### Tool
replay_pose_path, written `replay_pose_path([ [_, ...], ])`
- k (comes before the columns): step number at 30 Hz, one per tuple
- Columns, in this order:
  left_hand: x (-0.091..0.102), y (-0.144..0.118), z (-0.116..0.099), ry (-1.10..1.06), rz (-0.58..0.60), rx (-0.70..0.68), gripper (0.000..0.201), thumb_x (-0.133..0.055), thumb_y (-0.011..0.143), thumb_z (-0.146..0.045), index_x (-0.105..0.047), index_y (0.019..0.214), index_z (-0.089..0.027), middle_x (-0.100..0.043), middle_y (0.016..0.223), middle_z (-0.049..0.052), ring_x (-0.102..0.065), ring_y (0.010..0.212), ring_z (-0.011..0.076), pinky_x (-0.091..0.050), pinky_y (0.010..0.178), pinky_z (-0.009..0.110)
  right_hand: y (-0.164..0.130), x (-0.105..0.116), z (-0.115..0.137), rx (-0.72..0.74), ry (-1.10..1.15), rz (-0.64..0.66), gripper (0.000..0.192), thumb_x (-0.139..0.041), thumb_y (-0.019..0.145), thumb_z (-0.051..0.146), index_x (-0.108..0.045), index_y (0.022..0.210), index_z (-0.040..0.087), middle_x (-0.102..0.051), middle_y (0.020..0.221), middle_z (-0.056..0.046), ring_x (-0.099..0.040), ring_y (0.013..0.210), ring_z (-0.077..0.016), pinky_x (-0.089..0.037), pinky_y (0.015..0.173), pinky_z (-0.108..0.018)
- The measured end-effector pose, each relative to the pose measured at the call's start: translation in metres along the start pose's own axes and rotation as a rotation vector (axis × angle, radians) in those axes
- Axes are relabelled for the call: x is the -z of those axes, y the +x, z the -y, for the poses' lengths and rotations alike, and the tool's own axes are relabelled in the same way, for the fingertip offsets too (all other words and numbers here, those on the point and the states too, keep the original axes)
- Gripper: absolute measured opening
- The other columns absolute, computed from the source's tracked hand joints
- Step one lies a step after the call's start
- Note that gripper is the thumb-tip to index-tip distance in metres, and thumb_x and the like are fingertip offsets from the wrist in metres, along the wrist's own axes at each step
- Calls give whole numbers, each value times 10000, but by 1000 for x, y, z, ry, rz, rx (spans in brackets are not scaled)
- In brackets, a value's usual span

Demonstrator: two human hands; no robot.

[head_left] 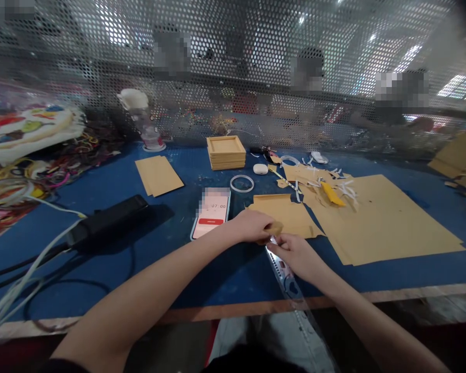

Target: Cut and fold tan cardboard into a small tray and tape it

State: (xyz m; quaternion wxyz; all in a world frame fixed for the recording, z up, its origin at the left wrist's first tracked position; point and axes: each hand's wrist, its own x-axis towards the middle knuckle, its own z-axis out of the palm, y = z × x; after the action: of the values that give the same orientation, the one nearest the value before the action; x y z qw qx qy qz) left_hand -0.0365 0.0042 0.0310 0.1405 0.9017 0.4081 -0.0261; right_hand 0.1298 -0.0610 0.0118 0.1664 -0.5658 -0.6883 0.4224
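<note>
My left hand [256, 226] is closed, its fingers pinching a small piece of kraft card [276, 227]. Close beside it, my right hand [297, 252] is closed on the upper end of a clear plastic ruler [285, 277] with dark marks and cut-out shapes. The ruler slants down past the table edge toward my lap. Just beyond both hands lies a flat sheet of kraft card [291, 215] with folded or cut edges. A phone [213, 212] showing a timer rests left of my left hand. My fingers partly hide where the card piece and ruler meet.
Large kraft sheets [388, 223] lie at right, with paper scraps and a yellow-handled cutter [331, 194]. Behind are stacked card trays [226, 153], a tape roll [242, 183] and a white case [260, 169]. At left are cards [159, 175], a black power strip [108, 220] and cables.
</note>
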Motion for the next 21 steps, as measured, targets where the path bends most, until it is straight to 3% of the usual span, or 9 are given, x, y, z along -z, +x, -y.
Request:
replay_pose_path([
  [9,2,-1,-1,-11,8,-21,238,-460,898,-386,-599,840,-203,-690,916,30,-611,805,192,-330,561,247,1,-3,-2,-9,-11,-18,253,-508,863,359,-447,660,221,-493,421,56,-506,369,-124,-332,392,-219],
  [15,-1,-1,2,-18,-1,-43,267,-466,903,-438,-590,845,-209,-682,914,20,-594,788,181,-325,564,248,0,-1,-3,-81,11,31,227,-473,871,332,-426,674,230,-499,374,67,-415,275,-106,-280,325,-209],
  [21,-4,0,3,-17,-11,-54,329,-438,913,-501,-575,848,-209,-675,889,22,-589,774,180,-310,555,248,-5,10,-8,-87,-30,-21,236,-484,874,308,-425,662,222,-509,362,65,-399,265,-82,-277,334,-193],
])
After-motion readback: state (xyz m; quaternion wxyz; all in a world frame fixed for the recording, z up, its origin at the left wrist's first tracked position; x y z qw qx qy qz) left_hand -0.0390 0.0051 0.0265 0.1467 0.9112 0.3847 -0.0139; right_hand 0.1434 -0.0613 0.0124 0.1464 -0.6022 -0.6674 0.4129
